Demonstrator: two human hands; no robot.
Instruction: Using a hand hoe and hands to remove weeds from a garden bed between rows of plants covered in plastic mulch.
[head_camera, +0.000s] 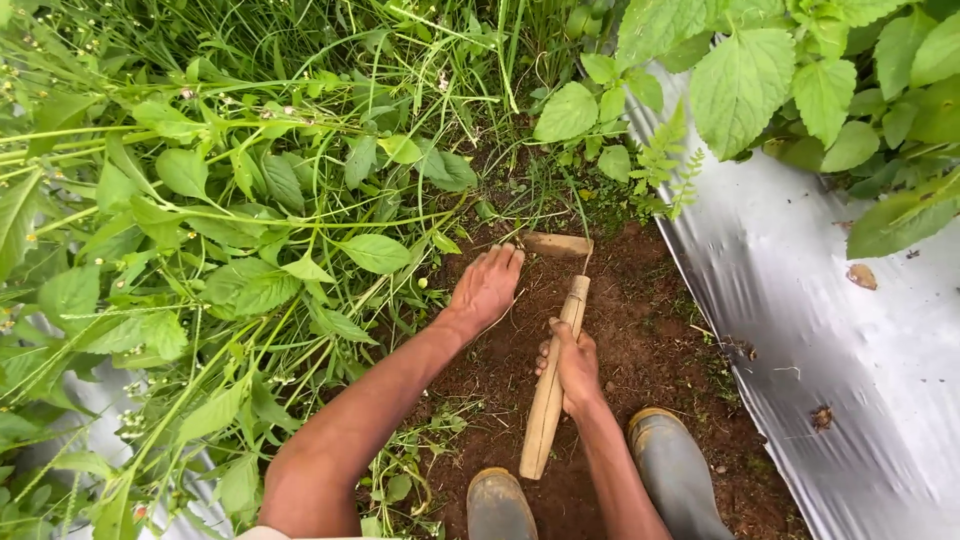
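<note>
Short hoe (556, 375): wooden handle angled up across bare brown soil (650, 350), blade (556, 244) dug into earth at the weed edge. Right hand (573, 367) closed around the handle mid-length. Left hand (488, 286) open, fingers together, palm down on soil just left of the blade. 2 muddy rubber boots (672, 470) below. Leafy weeds (250, 220) at left; silver plastic mulch sheet (830, 350) at right.
</note>
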